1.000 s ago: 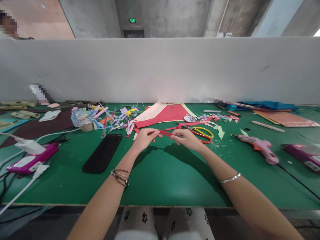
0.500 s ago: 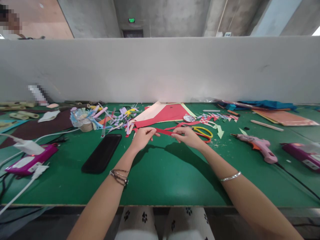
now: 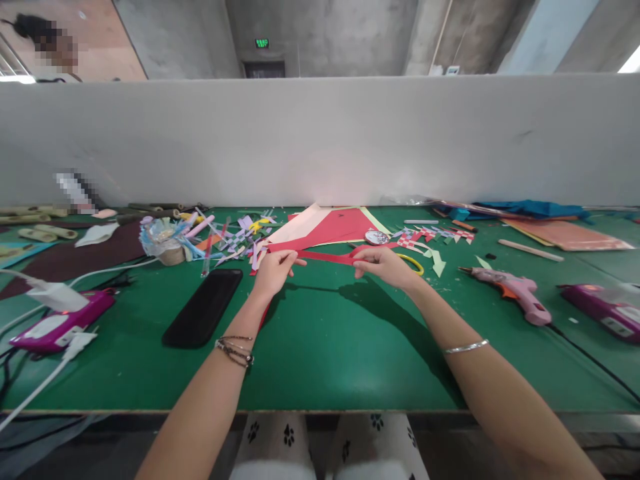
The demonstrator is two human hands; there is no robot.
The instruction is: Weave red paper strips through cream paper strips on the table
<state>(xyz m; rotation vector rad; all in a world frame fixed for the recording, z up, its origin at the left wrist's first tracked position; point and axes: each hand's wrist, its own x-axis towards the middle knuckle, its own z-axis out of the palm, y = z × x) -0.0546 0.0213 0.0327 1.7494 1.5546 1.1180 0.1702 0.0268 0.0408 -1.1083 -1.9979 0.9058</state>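
Observation:
A thin red paper strip (image 3: 325, 257) is stretched between my two hands above the green table (image 3: 320, 360). My left hand (image 3: 274, 272) pinches its left end, and the rest of the strip hangs down under that hand. My right hand (image 3: 381, 263) pinches the right end with fingers closed. Just behind the hands lie a red paper sheet (image 3: 333, 230) on cream sheets and yellow-handled scissors (image 3: 413, 263), partly hidden by my right hand.
A black phone (image 3: 204, 307) lies left of my hands. A pink glue gun (image 3: 515, 292) lies on the right, purple devices (image 3: 57, 321) with white cables sit at both sides. Cut paper scraps (image 3: 225, 237), a tape roll (image 3: 377, 237) and coloured sheets (image 3: 565, 233) line the back.
Both hands have lifted and moved slightly away from me, drawing more of the red strip out taut between them. A loose tail now hangs below my left hand.

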